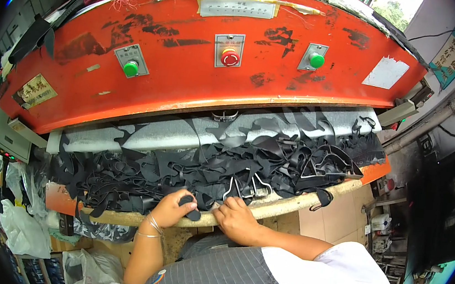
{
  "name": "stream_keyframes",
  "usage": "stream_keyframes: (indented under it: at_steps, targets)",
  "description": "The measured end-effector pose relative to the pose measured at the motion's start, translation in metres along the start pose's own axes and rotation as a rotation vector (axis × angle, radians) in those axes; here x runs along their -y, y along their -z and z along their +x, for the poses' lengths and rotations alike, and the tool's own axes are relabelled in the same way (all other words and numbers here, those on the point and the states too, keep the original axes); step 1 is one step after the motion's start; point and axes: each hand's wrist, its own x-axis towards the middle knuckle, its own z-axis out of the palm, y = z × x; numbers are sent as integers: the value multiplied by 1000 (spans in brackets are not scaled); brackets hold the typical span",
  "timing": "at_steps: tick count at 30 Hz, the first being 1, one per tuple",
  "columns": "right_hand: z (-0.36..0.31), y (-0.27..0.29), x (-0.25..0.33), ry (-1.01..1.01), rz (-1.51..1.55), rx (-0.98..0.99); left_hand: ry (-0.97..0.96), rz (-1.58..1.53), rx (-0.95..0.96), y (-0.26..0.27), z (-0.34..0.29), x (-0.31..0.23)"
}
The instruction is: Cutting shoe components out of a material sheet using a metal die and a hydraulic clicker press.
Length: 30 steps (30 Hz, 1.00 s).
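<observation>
A broad orange-red machine [182, 43] is stretching across the upper view, its paint showing dark scuffs. Below it, a pale counter [310, 199] edge is curving toward the person, and a light grey board [150, 138] is lying farther back under strips of dark material. A long heap of black scraps [119, 172] is filling the space between board and edge (some strips are drooping over the front). The left hand [173, 205] is clamping thumb and fingers on a black piece [193, 215], which is sitting at the counter's front edge, its rounded end pointing down. Just to its right, the right hand [235, 220] is resting at that edge with fingers curled together; whether it is gripping anything, I cannot tell. Thin metal frames [229, 186] are standing out among the scraps, one just beyond the right hand. Two green buttons [130, 68] are flanking a red button [230, 57] on the machine.
</observation>
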Motion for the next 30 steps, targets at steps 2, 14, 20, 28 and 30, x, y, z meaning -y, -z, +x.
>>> stream_keyframes:
  at_steps: [2,14,20,28,30]
  targets:
    - [-1,4,-5,38,46,49,-4,-1,-1,-5,-5,8]
    - [82,-23,-144,-158,-172,-373,-369,102,-202,-53,-7,43]
    - [25,-43,-147,142,-38,-155,-176,230,-195,-76,31,86]
    - [-31,10,-227,-343,83,-584,-328,-358,-180,-85,34,127]
    - [-35,17,-243,-470,148,-649,-279,-625,-89,-86,36,131]
